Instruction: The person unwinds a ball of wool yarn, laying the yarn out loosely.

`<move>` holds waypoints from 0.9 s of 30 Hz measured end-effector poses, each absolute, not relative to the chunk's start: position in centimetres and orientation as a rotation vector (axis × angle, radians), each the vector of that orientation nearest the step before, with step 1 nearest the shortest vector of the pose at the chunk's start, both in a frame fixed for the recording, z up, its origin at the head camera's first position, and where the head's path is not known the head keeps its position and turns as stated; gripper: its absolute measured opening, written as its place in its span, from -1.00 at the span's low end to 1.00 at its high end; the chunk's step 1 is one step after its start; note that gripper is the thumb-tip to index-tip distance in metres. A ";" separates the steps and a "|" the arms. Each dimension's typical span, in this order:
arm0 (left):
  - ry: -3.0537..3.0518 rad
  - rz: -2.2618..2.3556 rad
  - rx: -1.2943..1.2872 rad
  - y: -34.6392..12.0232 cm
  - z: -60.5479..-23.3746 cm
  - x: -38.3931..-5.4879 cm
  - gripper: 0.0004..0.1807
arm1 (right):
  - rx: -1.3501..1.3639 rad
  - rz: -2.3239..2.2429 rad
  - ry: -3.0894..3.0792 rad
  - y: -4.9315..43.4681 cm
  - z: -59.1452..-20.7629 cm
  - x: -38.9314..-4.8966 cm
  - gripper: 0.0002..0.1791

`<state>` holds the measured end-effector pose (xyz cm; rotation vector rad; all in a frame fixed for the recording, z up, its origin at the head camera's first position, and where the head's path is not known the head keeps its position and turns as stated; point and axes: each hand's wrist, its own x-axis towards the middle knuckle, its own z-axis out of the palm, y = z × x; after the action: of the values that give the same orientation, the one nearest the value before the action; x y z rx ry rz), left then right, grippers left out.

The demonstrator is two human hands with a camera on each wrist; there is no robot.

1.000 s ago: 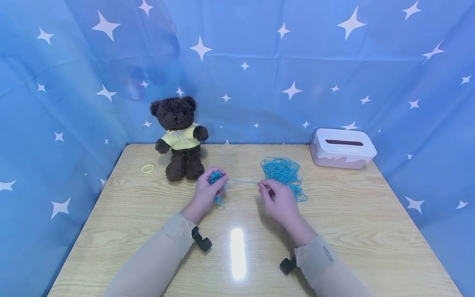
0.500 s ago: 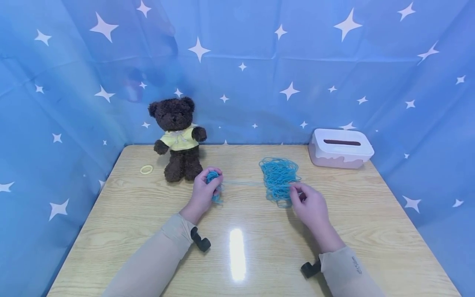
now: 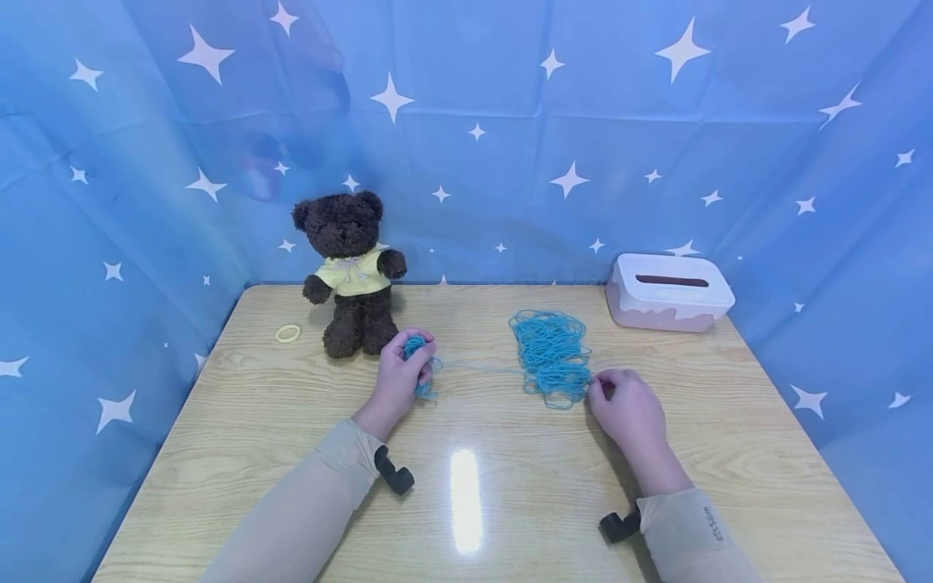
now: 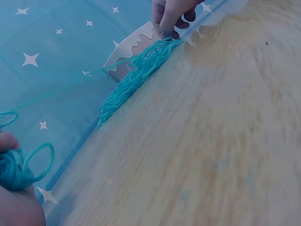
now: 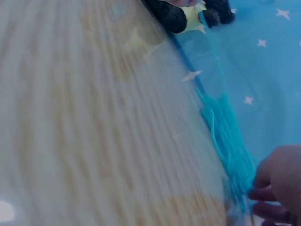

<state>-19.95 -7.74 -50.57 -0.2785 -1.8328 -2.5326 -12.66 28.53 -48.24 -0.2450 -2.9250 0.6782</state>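
Observation:
In the head view my left hand (image 3: 396,374) grips a small wound bundle of blue yarn (image 3: 414,346), with loops hanging below the fingers. A thin strand runs from it across to a loose heap of blue yarn (image 3: 551,344) on the table. My right hand (image 3: 631,411) pinches yarn at the heap's near right edge. The left wrist view shows the bundle (image 4: 15,169) with one loop sticking out, and the right hand's fingers (image 4: 168,23) at the heap's end. In the right wrist view the right hand (image 5: 281,181) partly hides the heap's end.
A brown teddy bear (image 3: 348,279) in a yellow top stands behind the left hand. Left of it lies a pale yellow ring (image 3: 287,334). At the back right is a white and pink tissue box (image 3: 670,291). A blue starry curtain (image 3: 466,162) surrounds the wooden table (image 3: 364,502).
My right hand has moved right, drawing yarn across and laying it over the heap's near part. The strand between the hands, taut before, now hangs slack. The left hand has barely moved.

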 end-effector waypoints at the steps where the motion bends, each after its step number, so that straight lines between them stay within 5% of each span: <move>1: -1.836 -2.533 -0.287 -7.8 -50.6 -19.9 -0.93 | -0.247 0.674 -2.905 28.3 -48.2 -12.7 -0.59; 12: -1.839 -2.523 -0.335 -7.9 -50.7 -20.0 -0.83 | 0.186 0.899 -2.571 22.0 -48.3 -13.2 -0.83; 20: -1.852 -2.532 -0.365 -7.9 -51.1 -20.1 -0.73 | 0.534 1.082 -2.751 15.2 -47.8 -14.1 -0.45; 27: -1.839 -2.551 -0.370 -7.7 -51.2 -20.2 -0.84 | 0.578 1.090 -2.804 12.3 -47.9 -14.9 -0.51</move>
<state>-20.21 -7.70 -51.19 -0.3699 -1.8394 -2.5510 -14.91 12.28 -47.93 0.5783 -2.8037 1.0898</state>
